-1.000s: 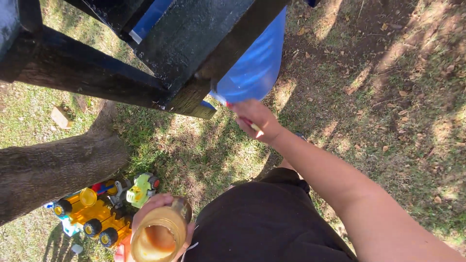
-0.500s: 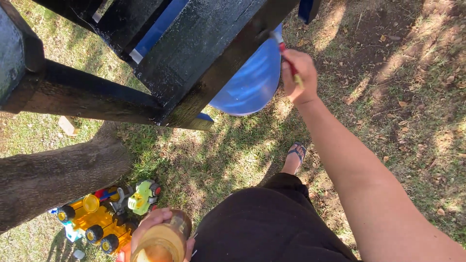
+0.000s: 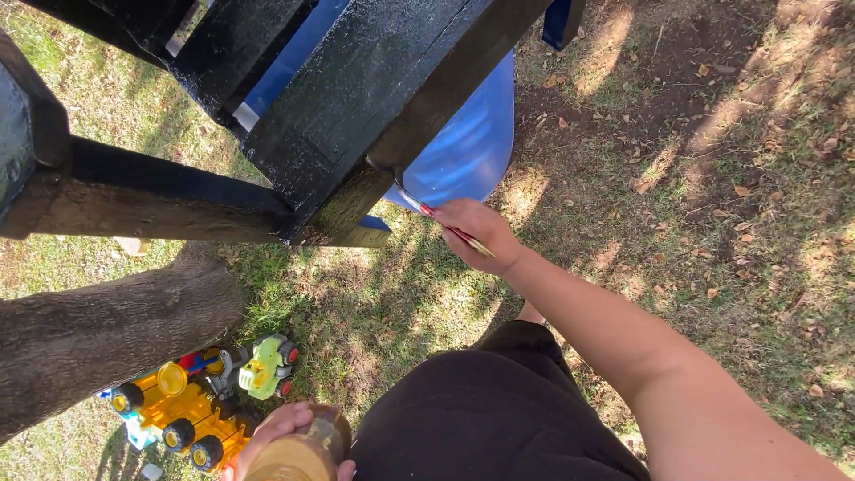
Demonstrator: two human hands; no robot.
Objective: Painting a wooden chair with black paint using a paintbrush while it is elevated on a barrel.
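Observation:
My right hand (image 3: pixel 476 233) grips a thin paintbrush (image 3: pixel 427 211) with a red and yellow handle. Its tip touches the edge of a black-painted wooden plank structure (image 3: pixel 374 98) overhead. The plank's lower end (image 3: pixel 343 214) shows bare brownish wood. At the bottom edge, my left hand (image 3: pixel 276 436) holds a round brown jar (image 3: pixel 298 454) close to my body. A blue curved plastic slide (image 3: pixel 468 147) lies behind the planks.
A thick tree trunk (image 3: pixel 98 334) crosses the lower left. Yellow and green toy trucks (image 3: pixel 209 396) sit on the grass beside it. Grass and bare dirt with dry leaves (image 3: pixel 712 160) spread to the right. My black trousers (image 3: pixel 490 419) fill the bottom centre.
My right hand has moved down and left with the brush, from high on the plank's edge to its lower part. The left hand stays low with the jar.

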